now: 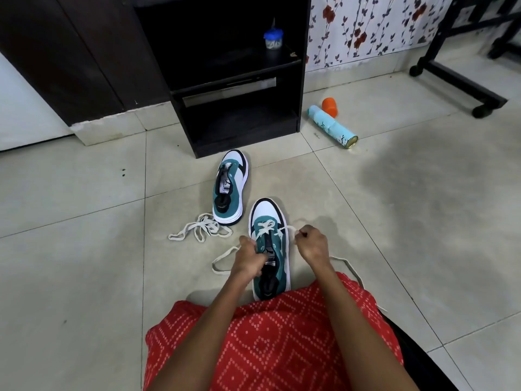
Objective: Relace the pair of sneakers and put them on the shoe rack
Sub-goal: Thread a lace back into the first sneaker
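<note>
Near teal-and-white suede sneaker with black toe trim sits on the pale tiled floor right in front of the person, toe pointing away. Its cream flat lace crosses only the lowest eyelets and the upper eyelets are bare. Left hand has fingers curled, gripping the near sneaker at the tongue. One strand loops out on the floor beside it; can't tell if the hand pinches that too. Right hand has fingers clenched, pinching the other strand just beside the shoe's right edge, with the rest trailing back past the arm. Far matching sneaker stands unlaced just in front of the black wooden shoe rack, with a loose cream lace bunched at its heel. Judged: first shoe barely started, second untouched, neither on the rack. Further out are a pale blue spray can lying on the floor, an orange cap beside it, and a blue-lidded jar on a rack shelf.
</note>
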